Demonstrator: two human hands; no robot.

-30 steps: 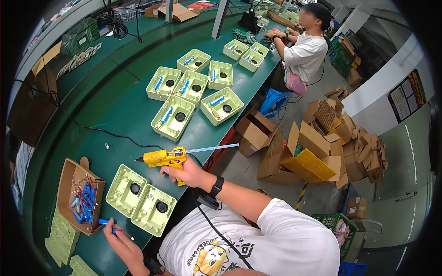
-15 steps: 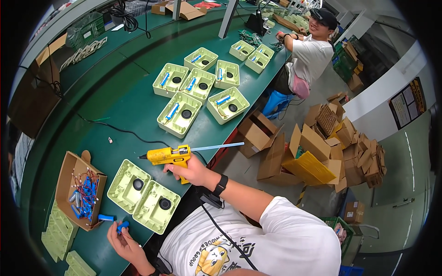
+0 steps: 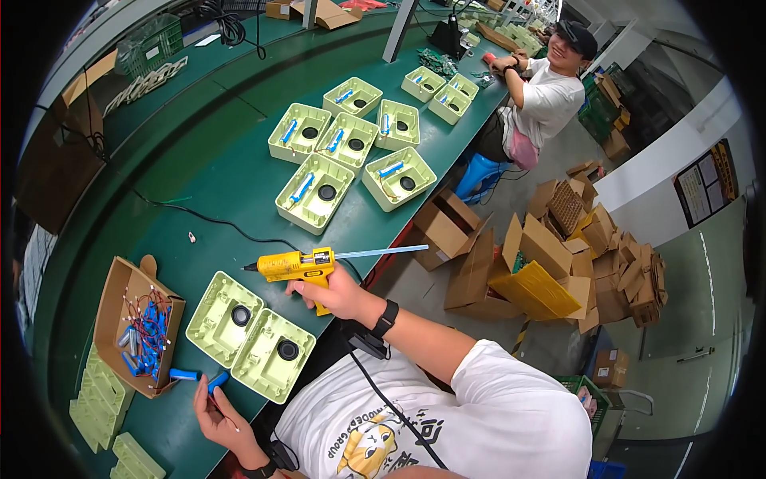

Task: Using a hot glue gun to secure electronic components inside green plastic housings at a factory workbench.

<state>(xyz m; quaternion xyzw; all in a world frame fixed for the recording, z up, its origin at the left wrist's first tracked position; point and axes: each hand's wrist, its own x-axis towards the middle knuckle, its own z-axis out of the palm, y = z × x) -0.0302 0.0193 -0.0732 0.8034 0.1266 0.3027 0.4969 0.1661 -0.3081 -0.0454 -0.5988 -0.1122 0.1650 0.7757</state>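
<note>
I have the right hand [image 3: 339, 294] left of lower centre, its fingers wrapped around the handle of a yellow glue gun [image 3: 289, 266], nozzle toward the left of the frame; a pale stick [image 3: 383, 252] juts from its back. At lower left, my left hand [image 3: 226, 421] pinches a blue cell [image 3: 217, 382] by thumb and fingertips, just beside the near case [image 3: 267, 369]. That case adjoins a far case [image 3: 214, 323]; I see a black disc in each. A loose cell [image 3: 183, 374] lies between the left hand and a carton [image 3: 117, 297] of wired cells. Filled cases [image 3: 298, 217] stand at upper centre.
</note>
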